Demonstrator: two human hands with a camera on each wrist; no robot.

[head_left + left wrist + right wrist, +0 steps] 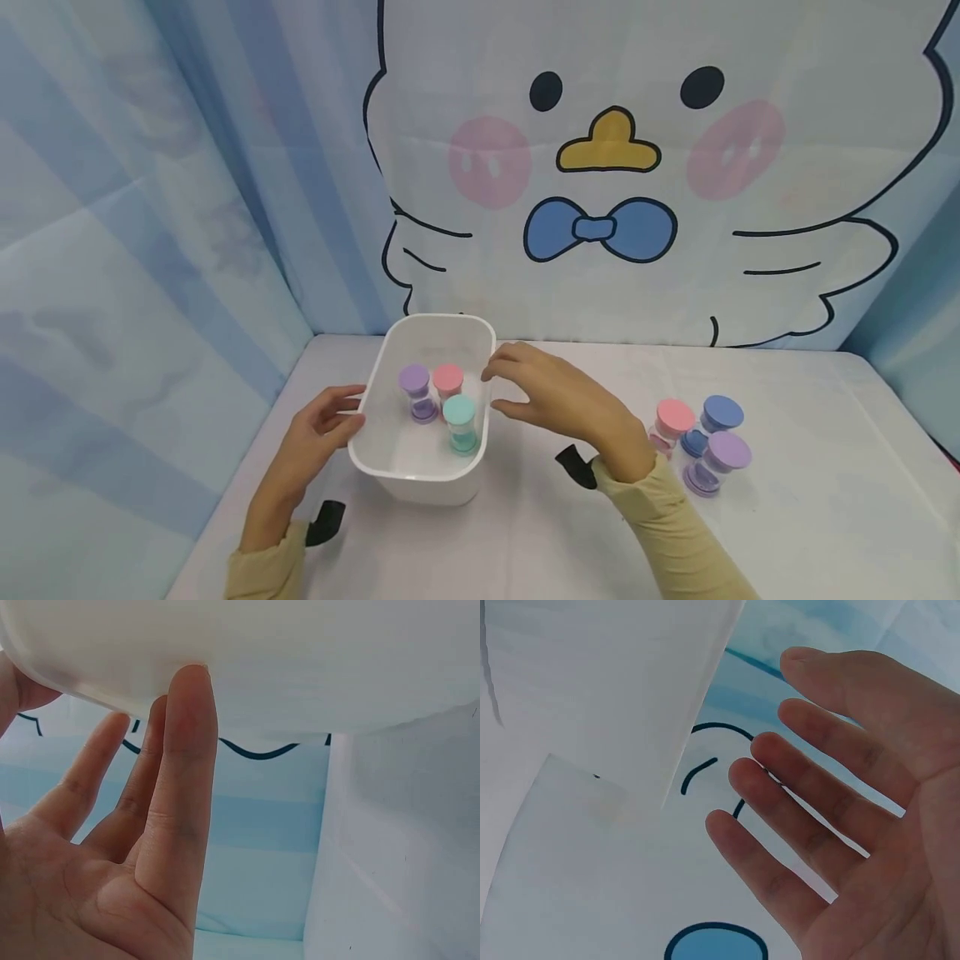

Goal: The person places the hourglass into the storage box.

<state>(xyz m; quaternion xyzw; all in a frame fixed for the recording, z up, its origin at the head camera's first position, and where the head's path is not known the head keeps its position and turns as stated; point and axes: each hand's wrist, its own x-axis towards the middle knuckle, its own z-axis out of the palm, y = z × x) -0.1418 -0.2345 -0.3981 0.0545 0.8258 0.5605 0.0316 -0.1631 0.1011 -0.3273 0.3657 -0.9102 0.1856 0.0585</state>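
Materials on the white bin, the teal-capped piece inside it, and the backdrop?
White bin: probably moulded plastic, satin; smooth walls, rounded corners.
Teal-capped piece: opaque cap likely plastic, matte; see-through body, clear plastic or glass, can't tell.
Backdrop: likely printed fabric, matte; soft creases.

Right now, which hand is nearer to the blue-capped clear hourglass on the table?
The right hand is nearer: at the white plastic bin's right rim, left of the hourglass. The left hand touches the bin's left side.
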